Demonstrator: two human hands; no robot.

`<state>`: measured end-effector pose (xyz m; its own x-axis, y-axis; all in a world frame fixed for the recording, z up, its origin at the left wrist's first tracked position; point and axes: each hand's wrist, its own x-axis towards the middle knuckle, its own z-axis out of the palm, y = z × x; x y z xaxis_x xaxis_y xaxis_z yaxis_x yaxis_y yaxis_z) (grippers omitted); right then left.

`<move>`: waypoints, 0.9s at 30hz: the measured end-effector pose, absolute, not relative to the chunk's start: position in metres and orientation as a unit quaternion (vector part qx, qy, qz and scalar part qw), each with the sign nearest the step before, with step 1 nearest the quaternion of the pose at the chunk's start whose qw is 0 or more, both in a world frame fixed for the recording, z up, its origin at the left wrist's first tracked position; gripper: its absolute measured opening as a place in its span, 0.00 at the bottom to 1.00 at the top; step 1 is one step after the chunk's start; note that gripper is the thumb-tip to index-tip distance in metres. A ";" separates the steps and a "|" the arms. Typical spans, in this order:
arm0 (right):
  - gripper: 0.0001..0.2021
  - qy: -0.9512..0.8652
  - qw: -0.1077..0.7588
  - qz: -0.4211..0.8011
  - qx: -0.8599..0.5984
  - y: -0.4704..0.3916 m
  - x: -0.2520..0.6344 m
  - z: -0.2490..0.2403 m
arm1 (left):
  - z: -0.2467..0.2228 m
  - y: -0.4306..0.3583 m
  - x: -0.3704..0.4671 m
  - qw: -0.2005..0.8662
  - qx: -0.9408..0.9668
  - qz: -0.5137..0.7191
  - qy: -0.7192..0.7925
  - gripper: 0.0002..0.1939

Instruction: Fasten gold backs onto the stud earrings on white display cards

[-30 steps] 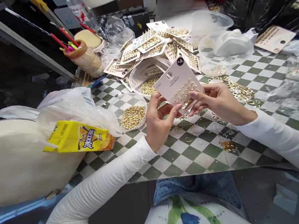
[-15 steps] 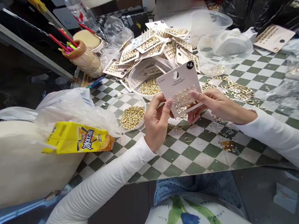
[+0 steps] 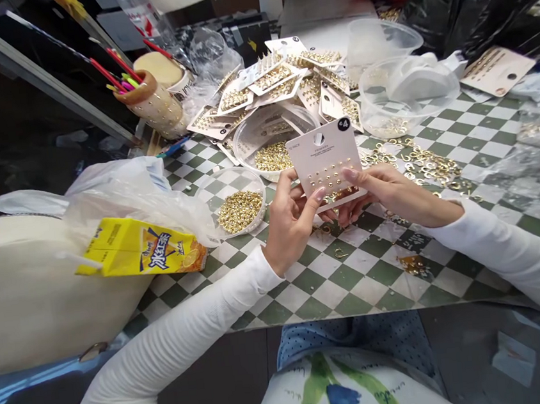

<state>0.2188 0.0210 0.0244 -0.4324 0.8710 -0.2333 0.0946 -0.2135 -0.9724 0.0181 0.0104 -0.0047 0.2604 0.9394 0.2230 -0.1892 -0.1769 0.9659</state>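
Note:
An earring card (image 3: 322,151) with rows of gold studs and a black price dot is held up over the checkered table between my hands. My left hand (image 3: 291,222) pinches its lower left edge, thumb in front and fingers behind. On the right side, my right hand (image 3: 389,192) grips it, thumb pressed on the front by the studs and fingers behind the lower edge. Behind the card stands a clear tub (image 3: 243,131) with small gold pieces. Left of it, a shallow clear dish (image 3: 205,188) holds more gold pieces. Loose gold hoops (image 3: 432,162) lie to the right.
A pile of filled earring cards (image 3: 276,76) rises at the back. Clear containers (image 3: 371,108) stand right of it. At left are a yellow drink carton (image 3: 147,247), a plastic bag (image 3: 118,186), a cream bag (image 3: 28,291) and a pen cup (image 3: 156,108).
The card has tipped slightly and shifted a little lower. My left hand has slid right along its bottom edge, with the thumb now lower on the card. My right hand keeps its grip.

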 end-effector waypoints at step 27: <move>0.25 -0.529 0.466 0.487 -0.515 0.048 0.265 0.059 | -0.004 0.012 0.015 0.566 0.559 0.487 0.360 0.12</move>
